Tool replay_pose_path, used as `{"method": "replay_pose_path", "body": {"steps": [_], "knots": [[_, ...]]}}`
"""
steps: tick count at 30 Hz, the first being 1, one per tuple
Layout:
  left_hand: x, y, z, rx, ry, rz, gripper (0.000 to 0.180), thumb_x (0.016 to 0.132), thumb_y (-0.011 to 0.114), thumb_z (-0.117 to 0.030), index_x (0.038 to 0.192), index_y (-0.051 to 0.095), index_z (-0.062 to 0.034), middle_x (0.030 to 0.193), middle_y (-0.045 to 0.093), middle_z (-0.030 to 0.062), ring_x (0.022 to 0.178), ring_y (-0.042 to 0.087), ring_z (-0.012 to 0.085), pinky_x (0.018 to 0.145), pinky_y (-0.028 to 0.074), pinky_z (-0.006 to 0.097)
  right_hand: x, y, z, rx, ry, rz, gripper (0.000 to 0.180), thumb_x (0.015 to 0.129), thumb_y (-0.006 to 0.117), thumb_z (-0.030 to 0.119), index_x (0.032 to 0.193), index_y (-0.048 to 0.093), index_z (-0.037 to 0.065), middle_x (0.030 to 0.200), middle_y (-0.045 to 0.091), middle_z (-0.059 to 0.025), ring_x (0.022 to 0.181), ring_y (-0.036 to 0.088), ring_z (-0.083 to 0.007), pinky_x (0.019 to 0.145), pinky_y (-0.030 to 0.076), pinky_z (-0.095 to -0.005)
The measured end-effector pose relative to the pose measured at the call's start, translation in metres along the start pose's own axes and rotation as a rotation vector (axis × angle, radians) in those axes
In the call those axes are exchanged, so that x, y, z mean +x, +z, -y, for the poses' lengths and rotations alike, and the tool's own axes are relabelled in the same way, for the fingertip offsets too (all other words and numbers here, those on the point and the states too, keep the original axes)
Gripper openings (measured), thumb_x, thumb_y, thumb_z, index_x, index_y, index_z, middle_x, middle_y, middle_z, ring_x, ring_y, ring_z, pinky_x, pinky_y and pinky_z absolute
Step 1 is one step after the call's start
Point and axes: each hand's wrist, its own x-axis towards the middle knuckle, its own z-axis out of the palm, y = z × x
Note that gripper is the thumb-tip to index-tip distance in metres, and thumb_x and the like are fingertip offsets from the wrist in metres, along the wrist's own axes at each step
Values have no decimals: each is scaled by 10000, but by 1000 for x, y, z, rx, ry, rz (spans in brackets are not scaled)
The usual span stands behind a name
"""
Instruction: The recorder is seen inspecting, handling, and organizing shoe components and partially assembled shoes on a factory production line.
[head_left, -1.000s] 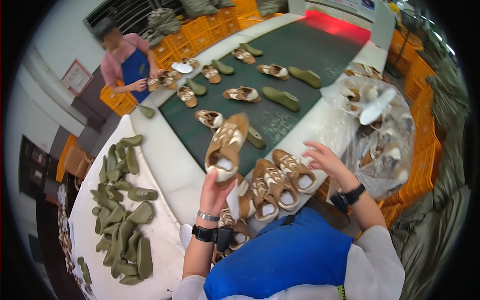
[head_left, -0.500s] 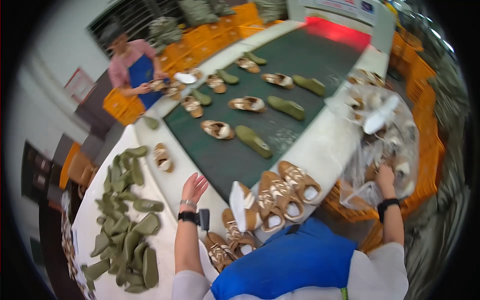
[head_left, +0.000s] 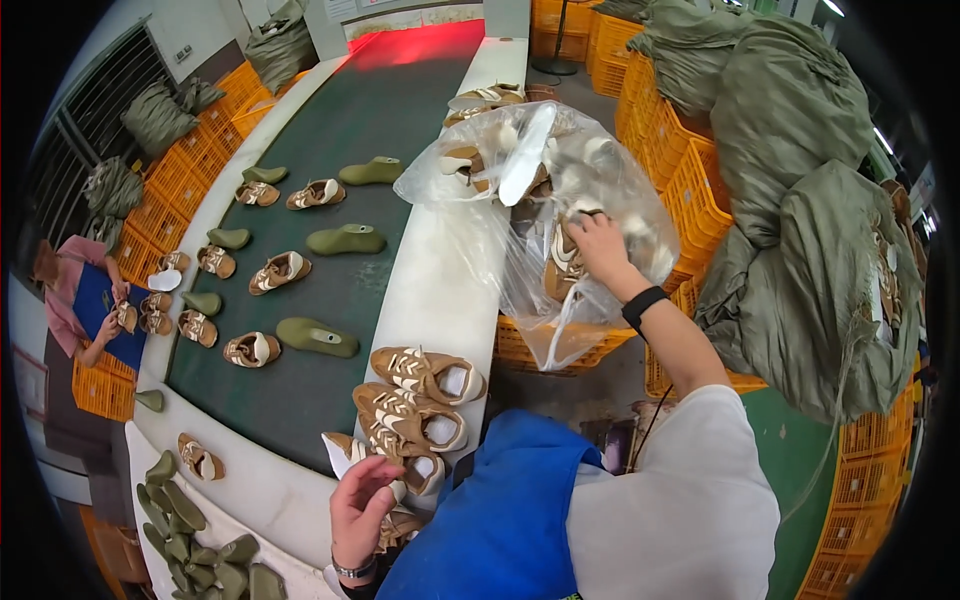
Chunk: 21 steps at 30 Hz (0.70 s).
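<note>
Inside a clear plastic bag [head_left: 640,225] my right hand [head_left: 600,248] grips a brown-and-white sneaker [head_left: 562,265] by its collar. More sneakers, partly blurred by the plastic, lie around it, and a white insole-shaped piece [head_left: 527,155] rests on top. My left hand [head_left: 362,510] is empty, with thumb and fingers apart and slightly curled. It hovers beside a row of brown sneakers [head_left: 405,415] along the white ledge [head_left: 425,290], partly covering the nearest ones.
Sneakers and green shoe lasts [head_left: 318,337] lie in pairs on the green conveyor belt [head_left: 345,130]. More lasts [head_left: 180,520] are heaped at the lower left. A co-worker [head_left: 85,290] handles a shoe across the belt. Orange crates [head_left: 690,215] and grey-green sacks [head_left: 800,90] stand right.
My view has swung to the right. My left hand has come from beside the belt's corner to the sneaker row, its fingers more curled. My right hand remains in the bag at a sneaker.
</note>
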Motion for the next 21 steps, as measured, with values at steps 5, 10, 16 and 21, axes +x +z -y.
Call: {"method": "replay_pose_path", "body": {"steps": [5, 10, 16, 21], "knots": [[12, 20, 4, 42, -49, 160, 393, 829, 536, 16, 1212, 446, 20, 1087, 575, 107, 1036, 550, 185, 889, 422, 283, 9, 52, 7, -286, -385, 218, 312, 798, 515, 199, 1104, 573, 181, 1279, 457, -57, 1256, 330, -269, 1029, 203, -509], [4, 25, 2, 76, -62, 148, 391, 831, 534, 20, 1211, 442, 32, 1087, 572, 114, 1041, 547, 189, 899, 420, 291, 48, 45, 19, -459, -440, 645, 229, 804, 527, 191, 1008, 630, 194, 1085, 579, -32, 1110, 459, -206, 956, 291, -454], [-1, 21, 6, 42, -92, 106, 380, 841, 521, 22, 1212, 435, 41, 1088, 569, 115, 1049, 542, 193, 909, 415, 296, 47, 58, -5, -268, -448, 107, 146, 789, 547, 198, 839, 682, 219, 991, 621, 27, 1001, 539, -203, 903, 328, -453], [-2, 27, 6, 68, -59, 111, 373, 844, 520, 21, 1208, 441, 38, 1078, 573, 111, 1042, 543, 189, 914, 411, 296, 58, 65, 5, -417, -415, 520, 153, 793, 560, 189, 873, 686, 159, 961, 648, -19, 971, 576, -208, 825, 381, -413]]}}
